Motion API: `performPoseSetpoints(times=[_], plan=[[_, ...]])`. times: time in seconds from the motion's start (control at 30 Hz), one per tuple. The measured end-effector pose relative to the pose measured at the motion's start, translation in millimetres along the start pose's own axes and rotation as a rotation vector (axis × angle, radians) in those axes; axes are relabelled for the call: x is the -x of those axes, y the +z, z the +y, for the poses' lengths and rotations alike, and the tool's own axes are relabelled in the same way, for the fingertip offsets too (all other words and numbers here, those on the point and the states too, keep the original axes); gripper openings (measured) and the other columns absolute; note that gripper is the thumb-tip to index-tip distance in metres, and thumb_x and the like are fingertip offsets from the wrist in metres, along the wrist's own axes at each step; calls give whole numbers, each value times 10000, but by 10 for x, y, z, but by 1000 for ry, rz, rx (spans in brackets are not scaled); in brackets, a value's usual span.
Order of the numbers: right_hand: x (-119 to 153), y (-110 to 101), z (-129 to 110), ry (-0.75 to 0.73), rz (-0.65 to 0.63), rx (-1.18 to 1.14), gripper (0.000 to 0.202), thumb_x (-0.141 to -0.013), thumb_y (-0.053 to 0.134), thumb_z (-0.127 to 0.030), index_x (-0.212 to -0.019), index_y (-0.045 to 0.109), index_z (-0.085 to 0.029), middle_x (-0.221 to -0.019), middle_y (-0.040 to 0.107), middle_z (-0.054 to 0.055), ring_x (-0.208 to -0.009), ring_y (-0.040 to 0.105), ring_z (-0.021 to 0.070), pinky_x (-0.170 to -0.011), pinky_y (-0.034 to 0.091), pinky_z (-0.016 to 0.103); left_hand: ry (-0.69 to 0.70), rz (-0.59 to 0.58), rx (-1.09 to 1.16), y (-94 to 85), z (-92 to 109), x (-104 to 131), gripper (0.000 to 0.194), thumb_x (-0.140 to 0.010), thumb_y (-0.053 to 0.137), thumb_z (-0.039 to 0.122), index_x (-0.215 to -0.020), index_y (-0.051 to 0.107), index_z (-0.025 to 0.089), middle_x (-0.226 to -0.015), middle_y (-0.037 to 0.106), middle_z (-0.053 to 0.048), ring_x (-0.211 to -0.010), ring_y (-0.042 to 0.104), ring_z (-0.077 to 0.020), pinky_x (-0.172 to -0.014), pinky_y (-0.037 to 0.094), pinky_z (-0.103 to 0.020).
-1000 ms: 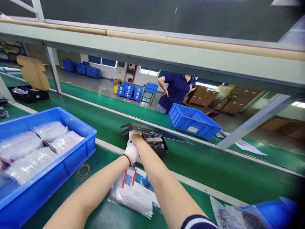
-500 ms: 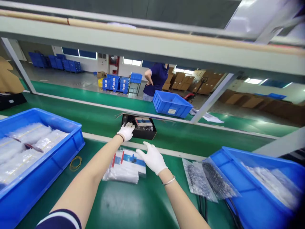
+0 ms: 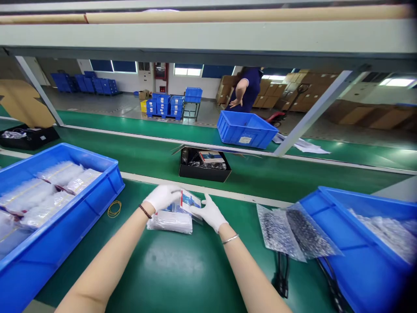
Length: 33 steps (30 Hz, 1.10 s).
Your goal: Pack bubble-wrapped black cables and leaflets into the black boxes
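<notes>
Both my hands wear white gloves. My left hand (image 3: 163,198) pinches the upper left edge of a printed booklet (image 3: 189,200) with a blue and red cover, tilted up off the pile. At its lower right edge, the fingers of my right hand (image 3: 211,213) grip it, thumb raised. Under and in front of it lies a pile of clear plastic bags (image 3: 171,222), with more printed covers partly hidden behind my left hand. Just beyond, on the green belt, an open black box (image 3: 205,173) holds a similar printed booklet and bagged dark items.
A blue bin (image 3: 110,191) of wrapped packets stands left, beside yellow rubber bands (image 3: 114,209). Bubble-wrap bags (image 3: 282,232) with black cables lean on another blue bin (image 3: 312,217) at right. A blue crate (image 3: 246,130) and a person (image 3: 246,89) are beyond the belt.
My left hand has drawn back from the black box to the pile. A booklet is now raised between both hands. The view has shifted, and the person beyond stands further right.
</notes>
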State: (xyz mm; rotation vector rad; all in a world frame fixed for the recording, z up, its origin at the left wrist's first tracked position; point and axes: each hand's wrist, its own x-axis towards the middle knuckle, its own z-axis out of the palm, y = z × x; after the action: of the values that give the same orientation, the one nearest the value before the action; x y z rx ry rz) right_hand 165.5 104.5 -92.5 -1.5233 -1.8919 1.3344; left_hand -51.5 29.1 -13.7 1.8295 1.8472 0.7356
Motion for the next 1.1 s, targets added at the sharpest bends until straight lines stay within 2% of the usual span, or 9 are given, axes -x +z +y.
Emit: performPoseSetpoints(times=[0.17, 0.3, 0.4, 0.5, 0.6, 0.7, 0.83, 0.97, 1.1], plan=[[-52, 44, 69, -77, 16, 86, 1126, -564, 767, -556, -1470, 266, -115, -1398, 423, 202, -1243, 470, 325, -1038, 380, 433, -90, 26, -7, 455, 137, -44, 329, -753, 604, 249, -1067, 699, 212, -1038, 711, -61, -947, 642, -258, -859, 486, -332], [50, 19, 72, -110, 70, 107, 979, -640, 720, -534, -1435, 349, -100, -1400, 442, 194, -1240, 482, 312, -1039, 381, 413, -54, 30, 23, 591, 320, -150, 348, -769, 536, 146, -1076, 694, 186, -1044, 707, -68, -945, 642, -228, -897, 475, -314], [249, -360, 108, -206, 203, 204, 772, -763, 611, -521, -1410, 410, -151, -1413, 449, 148, -1247, 477, 283, -1045, 373, 408, -129, 157, 157, 464, 324, -152, 322, -802, 544, 210, -1091, 677, 163, -1102, 685, -97, -1035, 618, -251, -976, 447, -371], [607, -1000, 329, -319, 271, 569, 700, -719, 667, -357, -1373, 473, -198, -1437, 430, 117, -1327, 370, 295, -1099, 292, 432, -104, 310, 558, 209, 216, -82, 353, -773, 606, 292, -1109, 648, 192, -1214, 632, -76, -1140, 570, -260, -1015, 441, -390], [962, -1541, 703, -102, 230, 838, 771, -611, 662, -132, -1362, 492, -165, -1434, 426, 157, -1333, 352, 342, -1084, 299, 475, -18, 303, 752, 8, 192, 52, 468, -713, 671, 321, -1174, 603, 277, -1303, 577, -30, -1196, 533, -251, -1000, 471, -372], [1113, -1760, 1042, 90, 266, 822, 695, -690, 591, -116, -1374, 482, -176, -1460, 401, 128, -1333, 377, 290, -1089, 311, 430, -40, 281, 826, -60, 317, 159, 479, -769, 607, 362, -1243, 566, 311, -1253, 611, -40, -1151, 567, -247, -941, 519, -382], [1074, -1779, 1236, 39, 403, 720, 409, -878, 431, -194, -1245, 612, -198, -1372, 524, 45, -1260, 471, 209, -1092, 318, 335, -70, 282, 750, -33, 502, 197, 406, -763, 613, 377, -1155, 645, 278, -1290, 587, -19, -1207, 521, -267, -1053, 418, -385], [984, -1813, 1075, 49, 486, 716, 377, -934, 362, -250, -1137, 670, -173, -1186, 648, 82, -1099, 578, 233, -995, 409, 353, -138, 265, 601, 162, 571, 209, 399, -761, 628, 435, -1117, 679, 263, -1235, 628, -21, -1239, 486, -298, -1105, 327, -407], [928, -1597, 459, -204, 584, 758, 371, -952, 352, -287, -1131, 670, -221, -1108, 659, 92, -1043, 570, 249, -942, 419, 381, -98, 0, 664, 571, 661, 215, 332, -765, 627, 473, -974, 733, 238, -1137, 677, -56, -1168, 540, -311, -1093, 326, -418]])
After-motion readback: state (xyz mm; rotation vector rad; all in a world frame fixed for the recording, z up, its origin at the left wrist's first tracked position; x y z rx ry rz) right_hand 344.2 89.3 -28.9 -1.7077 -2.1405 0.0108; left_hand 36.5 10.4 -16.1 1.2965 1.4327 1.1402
